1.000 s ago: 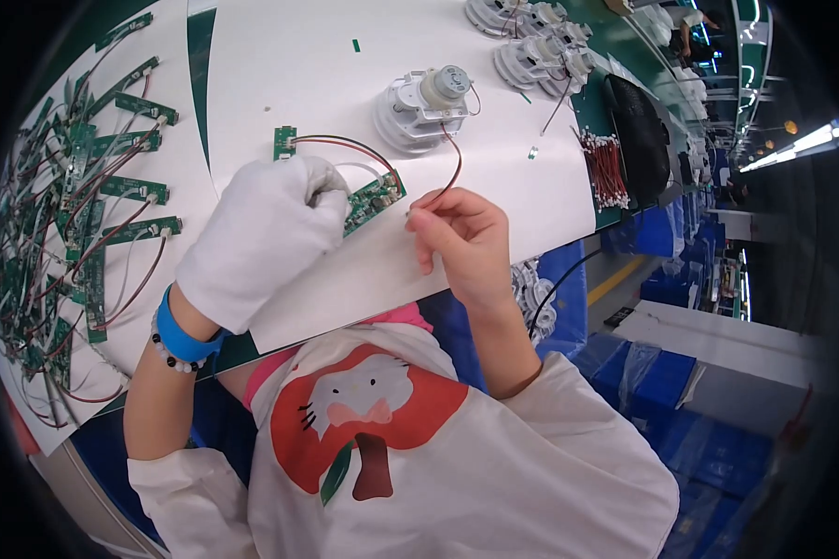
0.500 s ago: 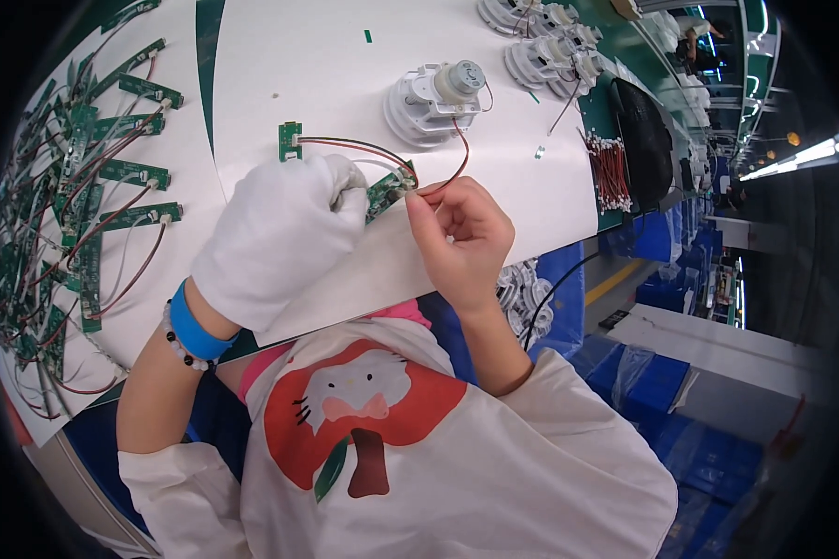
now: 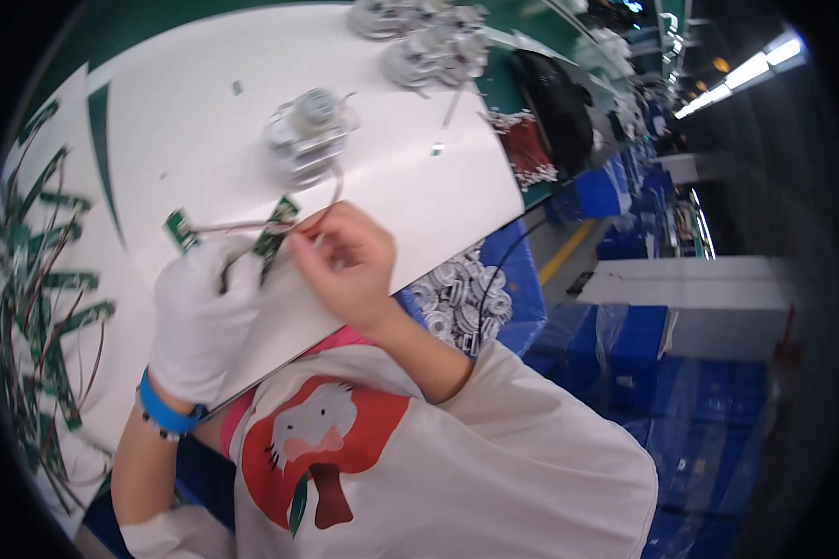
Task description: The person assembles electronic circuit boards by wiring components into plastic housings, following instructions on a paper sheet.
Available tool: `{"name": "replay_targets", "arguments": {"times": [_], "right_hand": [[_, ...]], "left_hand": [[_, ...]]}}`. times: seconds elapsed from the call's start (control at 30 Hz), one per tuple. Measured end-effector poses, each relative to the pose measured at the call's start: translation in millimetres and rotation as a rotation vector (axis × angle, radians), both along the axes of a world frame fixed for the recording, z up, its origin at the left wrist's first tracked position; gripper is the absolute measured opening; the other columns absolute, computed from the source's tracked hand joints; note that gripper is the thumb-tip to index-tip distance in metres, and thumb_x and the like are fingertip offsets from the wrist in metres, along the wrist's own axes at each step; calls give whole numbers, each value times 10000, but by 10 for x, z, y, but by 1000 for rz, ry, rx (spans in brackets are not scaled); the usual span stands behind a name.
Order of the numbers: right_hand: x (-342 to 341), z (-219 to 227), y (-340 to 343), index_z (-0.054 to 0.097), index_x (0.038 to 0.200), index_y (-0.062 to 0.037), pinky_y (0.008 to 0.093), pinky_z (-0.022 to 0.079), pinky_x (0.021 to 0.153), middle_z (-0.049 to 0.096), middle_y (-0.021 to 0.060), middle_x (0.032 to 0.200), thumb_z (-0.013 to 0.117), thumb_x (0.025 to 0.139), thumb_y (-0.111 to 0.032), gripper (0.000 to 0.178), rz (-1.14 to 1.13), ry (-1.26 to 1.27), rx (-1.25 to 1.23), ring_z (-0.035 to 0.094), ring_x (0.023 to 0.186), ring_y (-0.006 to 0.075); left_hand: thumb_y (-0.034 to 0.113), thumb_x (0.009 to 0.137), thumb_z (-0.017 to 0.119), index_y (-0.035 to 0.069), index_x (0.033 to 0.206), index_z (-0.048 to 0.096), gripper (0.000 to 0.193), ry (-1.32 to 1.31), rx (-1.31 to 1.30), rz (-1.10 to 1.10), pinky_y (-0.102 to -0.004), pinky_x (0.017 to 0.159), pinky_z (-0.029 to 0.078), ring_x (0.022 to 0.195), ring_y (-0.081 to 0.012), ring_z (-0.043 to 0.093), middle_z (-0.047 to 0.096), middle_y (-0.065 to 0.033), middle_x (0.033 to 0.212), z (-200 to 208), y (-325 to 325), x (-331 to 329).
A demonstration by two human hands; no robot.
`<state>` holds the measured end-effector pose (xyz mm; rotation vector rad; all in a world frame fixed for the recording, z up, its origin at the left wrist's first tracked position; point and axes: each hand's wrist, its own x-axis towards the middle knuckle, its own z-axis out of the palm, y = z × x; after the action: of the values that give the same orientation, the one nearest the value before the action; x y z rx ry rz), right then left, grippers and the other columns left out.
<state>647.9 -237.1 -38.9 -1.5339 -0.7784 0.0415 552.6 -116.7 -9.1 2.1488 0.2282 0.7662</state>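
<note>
My left hand (image 3: pixel 200 317), in a white glove, is closed on a narrow green circuit board (image 3: pixel 272 238). From that board a red and black cable runs to a small green board (image 3: pixel 178 229) lying beyond the glove. My bare right hand (image 3: pixel 347 261) pinches a thin red wire (image 3: pixel 336 184) close to the board's far end. This wire leads up to a white round motor unit (image 3: pixel 309 144) standing on the white table sheet. The fingertips hide the wire's end, and motion blurs the picture somewhat.
Many green boards with wires (image 3: pixel 47 298) are heaped at the left. More white motor units (image 3: pixel 429 47) stand at the far edge, near a bundle of red wires (image 3: pixel 529 149) and a black object (image 3: pixel 555 107). A blue bin (image 3: pixel 527 312) of white parts sits below the table's right edge.
The whole view has swung to the right, so hands, boards and motor unit appear further left and tilted. Both hands keep their hold on the board and wire.
</note>
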Motion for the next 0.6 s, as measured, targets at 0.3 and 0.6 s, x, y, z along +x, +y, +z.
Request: {"name": "replay_targets", "arguments": {"times": [0.3,0.6], "right_hand": [[48,209,-109,599,726,19,154,241,377,554,30,701,631,687,53,60,40,73,-14,360,431,-9],[17,173,25,592,725,-15,206,272,354,550,51,700,627,674,18,71,-50,-225,126,359,372,67]], "left_hand": [[-4,715,540,20,795,580,92,91,-63,14,-313,457,394,493,-248,529,557,-139,619,34,-35,35],[10,806,448,-39,931,561,175,126,-272,-11,-205,507,390,577,-69,459,550,-35,741,-112,28,-3]]}}
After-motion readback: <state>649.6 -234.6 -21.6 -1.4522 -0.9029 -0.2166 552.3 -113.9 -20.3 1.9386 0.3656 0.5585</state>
